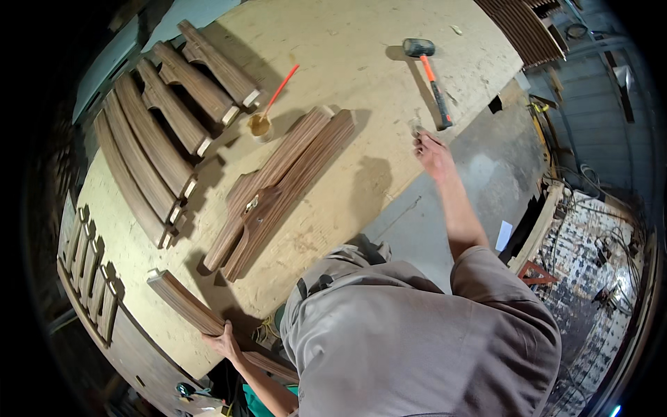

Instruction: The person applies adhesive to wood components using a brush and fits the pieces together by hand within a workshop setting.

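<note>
My left hand (224, 342) is wrapped round a long brown wooden piece (184, 300) with a pale tenon at its end, held across the near left table edge. My right hand (432, 151) is reached out past the table's right edge, fingers pinched together. Something small and pale is at its fingertips, too unclear to name. Just beyond that hand lies a mallet (419, 48) with a black head and an orange and black handle. Two shaped wooden pieces (306, 177) lie side by side mid-table, a small pale bit on them.
A small cup (261, 128) of brownish paste holds a red-handled stick. Several curved wooden pieces (135, 149) with pale tenons lie along the table's (333, 52) left side. Slatted wooden parts (90, 281) rest at the far left. A cluttered, paint-flecked surface (590, 278) stands at the right.
</note>
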{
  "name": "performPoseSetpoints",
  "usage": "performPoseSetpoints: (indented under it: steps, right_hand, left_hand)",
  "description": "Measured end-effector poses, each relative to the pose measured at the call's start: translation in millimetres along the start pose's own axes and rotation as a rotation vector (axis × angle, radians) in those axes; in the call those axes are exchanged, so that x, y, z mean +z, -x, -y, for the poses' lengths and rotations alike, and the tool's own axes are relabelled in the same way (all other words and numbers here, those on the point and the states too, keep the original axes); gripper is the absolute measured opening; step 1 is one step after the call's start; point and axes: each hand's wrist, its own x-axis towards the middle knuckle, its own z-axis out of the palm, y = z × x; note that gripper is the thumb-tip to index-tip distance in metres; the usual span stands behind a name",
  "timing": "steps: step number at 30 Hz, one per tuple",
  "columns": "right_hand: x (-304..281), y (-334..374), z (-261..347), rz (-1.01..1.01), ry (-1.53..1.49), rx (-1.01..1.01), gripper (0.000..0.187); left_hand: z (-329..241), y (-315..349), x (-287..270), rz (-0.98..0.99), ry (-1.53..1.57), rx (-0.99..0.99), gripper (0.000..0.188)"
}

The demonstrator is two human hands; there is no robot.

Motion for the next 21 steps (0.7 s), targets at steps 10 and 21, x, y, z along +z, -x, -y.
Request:
performPoseSetpoints:
  steps: [10,21]
  right_hand:
    - [-30,17,4,-0.063,0.478,-0.073,0.014]
    - [163,80,-23,0.342,0.707,-0.153,0.034]
  left_hand:
    - [-106,69,-80,-0.099,-0.177,-0.013,0.092]
    - [-189,82,-96,-0.189,-0.395,0.193,0.090]
